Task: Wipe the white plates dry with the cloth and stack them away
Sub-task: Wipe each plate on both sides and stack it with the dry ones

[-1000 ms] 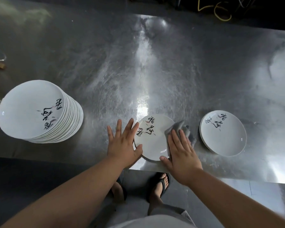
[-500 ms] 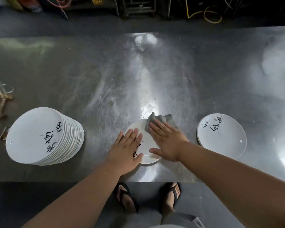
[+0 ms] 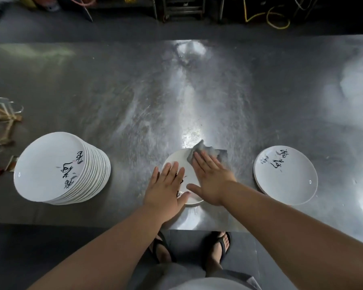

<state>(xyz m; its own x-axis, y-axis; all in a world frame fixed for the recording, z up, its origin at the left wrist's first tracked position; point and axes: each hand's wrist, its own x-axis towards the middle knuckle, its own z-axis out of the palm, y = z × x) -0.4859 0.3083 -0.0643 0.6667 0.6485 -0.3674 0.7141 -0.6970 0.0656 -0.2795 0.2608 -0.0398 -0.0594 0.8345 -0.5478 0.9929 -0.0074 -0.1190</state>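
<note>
The plate [image 3: 178, 156] lies on the surface [image 3: 134, 101], a tall stack [image 3: 50, 166] to its left. The left hand [image 3: 166, 189], flat, steadies it. The right hand [image 3: 212, 178], flat, presses the cloth [image 3: 218, 152] onto its far rim. Brittle and probably slick: lift it by the rim.

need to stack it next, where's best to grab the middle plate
Likely the plate's near rim: it lies flat on the table, that edge bare, the cloth over its far right rim. Come from the near side, thumb on top, fingers under.
</note>
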